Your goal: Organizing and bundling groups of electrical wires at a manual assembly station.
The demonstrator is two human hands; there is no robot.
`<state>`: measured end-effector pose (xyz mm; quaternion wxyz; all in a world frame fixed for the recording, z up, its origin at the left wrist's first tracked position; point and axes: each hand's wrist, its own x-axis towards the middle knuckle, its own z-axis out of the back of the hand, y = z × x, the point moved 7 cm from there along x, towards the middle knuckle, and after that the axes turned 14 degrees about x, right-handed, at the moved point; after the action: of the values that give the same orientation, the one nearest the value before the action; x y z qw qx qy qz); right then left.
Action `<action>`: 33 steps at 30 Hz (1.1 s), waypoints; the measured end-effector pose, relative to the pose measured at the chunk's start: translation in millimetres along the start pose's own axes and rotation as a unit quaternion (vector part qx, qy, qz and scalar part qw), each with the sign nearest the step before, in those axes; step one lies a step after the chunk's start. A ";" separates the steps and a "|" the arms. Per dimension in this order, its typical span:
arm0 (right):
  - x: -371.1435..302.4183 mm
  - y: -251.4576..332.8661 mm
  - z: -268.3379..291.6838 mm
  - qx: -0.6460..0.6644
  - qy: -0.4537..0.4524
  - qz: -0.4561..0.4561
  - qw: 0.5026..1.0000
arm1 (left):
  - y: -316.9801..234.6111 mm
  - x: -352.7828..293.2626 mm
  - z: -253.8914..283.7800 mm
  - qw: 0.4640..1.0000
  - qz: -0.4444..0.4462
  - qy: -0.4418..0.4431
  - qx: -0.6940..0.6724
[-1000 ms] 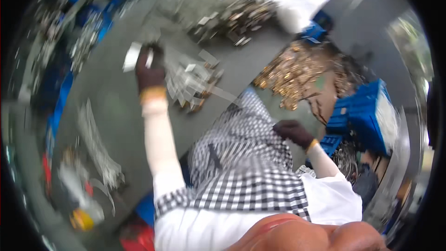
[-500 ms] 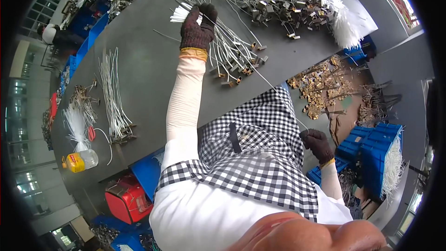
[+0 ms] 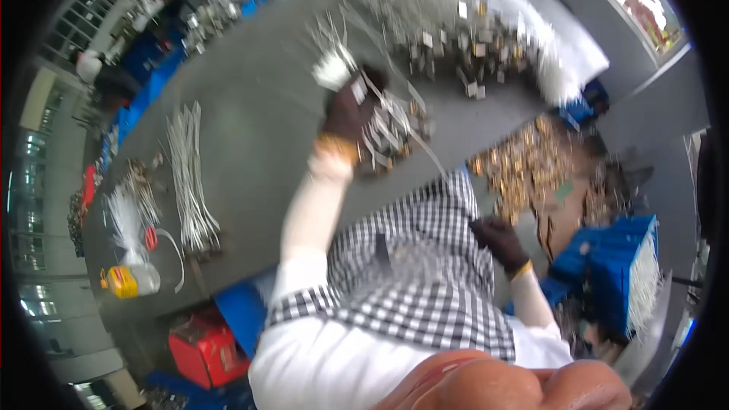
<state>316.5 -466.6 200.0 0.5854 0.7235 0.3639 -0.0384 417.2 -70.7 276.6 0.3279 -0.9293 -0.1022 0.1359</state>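
My left hand point(image 3: 353, 106), in a dark knitted glove, is closed round a bundle of white wires point(image 3: 334, 68) above the table. The white ends fan out on the far side of the fist. Small metal connectors point(image 3: 387, 156) on the wires' other ends hang toward me, smeared by motion. One long wire point(image 3: 429, 153) trails from the bundle toward my apron. My right hand point(image 3: 501, 243), gloved alike, is held low by the right side of the checked apron point(image 3: 425, 216). Its fingers look curled, and blur hides what they hold, if anything.
A heap of wires with metal connectors point(image 3: 471, 45) covers the table's far right. Another wire bundle point(image 3: 190, 182) lies left, near a yellow-labelled bottle point(image 3: 130, 281). Brass-coloured parts point(image 3: 524, 163) lie to the right, behind blue crates point(image 3: 607, 258). A red box point(image 3: 205, 349) stands low left.
My left hand has come nearer and to the right with the wire bundle. The right hand has shifted slightly left. The long wire no longer shows stretched to the right hand.
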 end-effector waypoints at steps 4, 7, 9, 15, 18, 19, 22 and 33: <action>49.2 43.4 -78.6 0.009 0.049 0.063 0.997 | 30.6 -34.2 -26.6 0.995 0.035 0.088 0.042; 63.7 83.8 -137.2 0.067 0.146 0.129 0.978 | 44.5 -85.6 -50.2 0.988 0.065 0.127 0.065; 74.4 103.4 -167.8 0.089 0.173 0.154 0.969 | 37.8 -84.9 -45.8 0.901 -0.123 0.138 0.392; 105.3 105.3 -185.0 0.087 0.145 0.182 0.969 | 15.5 -96.8 -47.2 0.813 -0.249 0.102 0.517; 126.2 98.1 -172.5 0.071 0.143 0.189 0.969 | 1.9 -96.5 -42.8 0.552 -0.376 0.149 0.729; 126.4 99.2 -173.4 0.068 0.144 0.183 0.970 | -3.3 -93.3 -40.8 0.705 -0.310 0.157 0.618; 132.7 100.5 -171.6 0.039 0.146 0.167 0.974 | 8.0 -51.9 -6.3 0.936 -0.078 0.038 0.342; 184.8 83.3 -130.5 0.037 0.111 0.101 0.988 | 20.7 12.4 12.9 0.899 0.021 -0.049 0.435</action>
<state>451.1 -267.5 220.0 0.5150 0.7774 0.3500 0.0886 426.8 -75.5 251.5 0.6912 -0.6880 -0.0295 0.2191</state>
